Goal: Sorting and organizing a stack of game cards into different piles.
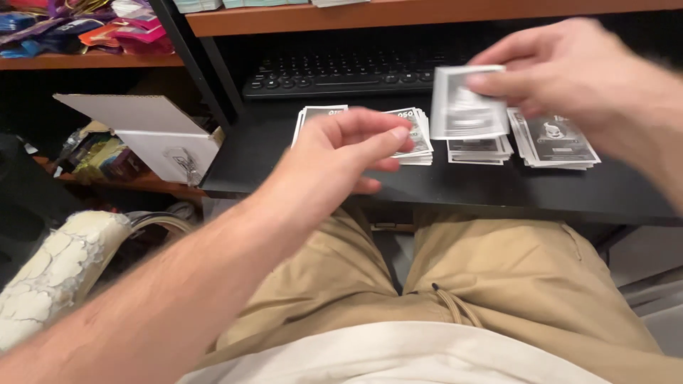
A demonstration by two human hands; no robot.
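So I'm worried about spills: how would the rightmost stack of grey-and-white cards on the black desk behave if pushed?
The rightmost stack of grey-and-white cards already looks fanned and uneven, so it would probably slide apart rather than move whole. Thin, flat cards seem light; the smooth black desk likely offers little grip.

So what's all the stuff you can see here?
card piles: four, grey and white, in a row on the black desk
single card: one, grey and white, above the third pile
keyboard: one, black, behind the piles
open box: one, white, left of the desk
packets: several, colourful, upper left shelf
armrest: one, cracked white, lower left
shorts: tan, on the lap
left hand: empty, over the left piles
right hand: pinching the single card
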